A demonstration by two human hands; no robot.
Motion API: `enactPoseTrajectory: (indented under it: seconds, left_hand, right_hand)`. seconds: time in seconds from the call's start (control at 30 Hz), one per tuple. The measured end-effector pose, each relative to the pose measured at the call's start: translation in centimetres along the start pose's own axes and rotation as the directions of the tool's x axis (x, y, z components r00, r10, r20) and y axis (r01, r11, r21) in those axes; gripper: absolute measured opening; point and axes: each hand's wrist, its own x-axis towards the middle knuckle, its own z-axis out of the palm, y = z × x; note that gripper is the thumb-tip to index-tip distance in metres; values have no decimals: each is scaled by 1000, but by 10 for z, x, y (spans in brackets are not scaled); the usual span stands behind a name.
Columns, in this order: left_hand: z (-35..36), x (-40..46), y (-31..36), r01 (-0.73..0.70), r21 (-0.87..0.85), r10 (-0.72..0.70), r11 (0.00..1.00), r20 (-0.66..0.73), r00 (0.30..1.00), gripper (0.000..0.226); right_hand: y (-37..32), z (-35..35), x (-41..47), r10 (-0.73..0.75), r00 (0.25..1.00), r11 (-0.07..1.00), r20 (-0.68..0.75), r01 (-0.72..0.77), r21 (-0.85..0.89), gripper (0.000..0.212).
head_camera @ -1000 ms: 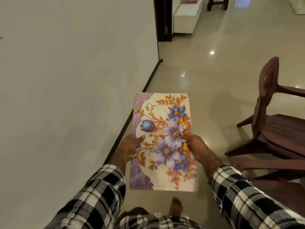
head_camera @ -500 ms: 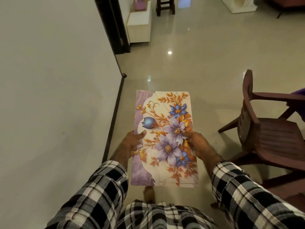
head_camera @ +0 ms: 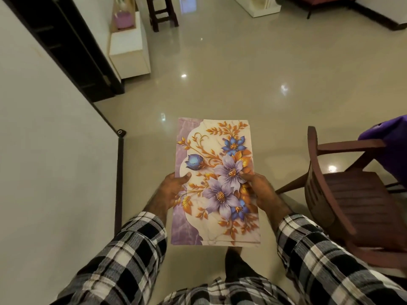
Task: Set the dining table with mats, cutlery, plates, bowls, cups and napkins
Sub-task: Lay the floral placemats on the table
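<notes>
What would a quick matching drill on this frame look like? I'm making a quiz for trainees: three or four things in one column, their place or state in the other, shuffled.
Things:
1. floral mat
2. wooden chair
3. white cabinet
4. purple cloth

Place or state:
A. far left, against the wall beside the dark door frame
B. held in the air above the floor, left hand and right hand each gripping a long edge
C. at the right edge of the frame, by the chair's armrest
D. standing on the floor to the person's right

Pairs: 1-B, 2-D, 3-A, 4-C
</notes>
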Motion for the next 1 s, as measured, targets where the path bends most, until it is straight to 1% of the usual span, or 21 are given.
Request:
enactPoseTrajectory:
  seconds: [0.03, 0.07, 0.13, 0.17, 0.33, 0.43, 0.5, 0.57, 0.6, 0.67, 0.7, 0.73, 0.83, 0.87, 1.0]
  left_hand:
    - [7, 17, 17, 7, 9, -7, 1000, -1, 1000, 24]
    - [17, 37, 37, 11, 10, -11, 1000, 3, 1000, 28]
    - [34, 72, 72, 13, 23, -13, 1000, 19, 1000, 44]
    - [40, 90, 85, 13, 35, -15, 999, 36, 999, 47]
    - [86, 170, 166, 26, 72, -32, 997, 89, 996, 37]
    - [113, 235, 216, -4, 135, -16, 991, 149, 989, 34]
    - [131, 276, 248, -26, 175, -9, 984, 196, 981, 23]
    - [150, 324, 282, -41, 219, -15, 975, 250, 968, 16]
    - [160, 350, 297, -39, 243, -28, 969, 267, 963, 19]
    - [178, 393, 323, -26, 280, -57, 960, 286, 957, 27]
    - [188, 413, 336, -20, 307, -75, 951, 295, 953, 29]
    - [200, 431, 349, -19, 331, -88, 943, 305, 948, 29]
    - [242, 474, 385, -36, 403, -115, 915, 344, 932, 34]
    - [261, 489, 397, -51, 409, -116, 911, 374, 920, 35]
    - [346, 540, 435, -124, 445, -109, 887, 463, 880, 28]
  right_hand:
    - [-15, -2, 18, -1, 1000, 1000, -12, 1, 8, 32]
    - [-32, -6, 39, 3, 1000, 1000, -21, -3, 19, 33]
    - [-65, -14, 73, 9, 1000, 999, -28, -8, 34, 35]
    - [-79, -17, 86, 7, 1000, 999, -31, -6, 43, 35]
    - [-154, -37, 154, -18, 997, 995, -69, 24, 99, 30]
    - [-190, -47, 209, -34, 993, 988, -112, 50, 144, 40]
    - [-210, -53, 246, -41, 988, 984, -147, 65, 165, 48]
    - [-229, -59, 284, -52, 978, 972, -202, 96, 213, 47]
    - [-240, -61, 300, -53, 973, 962, -227, 111, 250, 48]
    - [-260, -66, 324, -56, 966, 940, -251, 136, 313, 61]
    - [-269, -70, 336, -57, 962, 931, -267, 148, 335, 64]
    - [-279, -76, 346, -52, 956, 925, -289, 155, 346, 60]
    - [-305, -97, 371, -26, 920, 925, -392, 171, 339, 32]
    - [-313, -108, 380, -21, 904, 921, -426, 184, 343, 28]
    - [-345, -157, 419, -3, 853, 898, -522, 233, 374, 24]
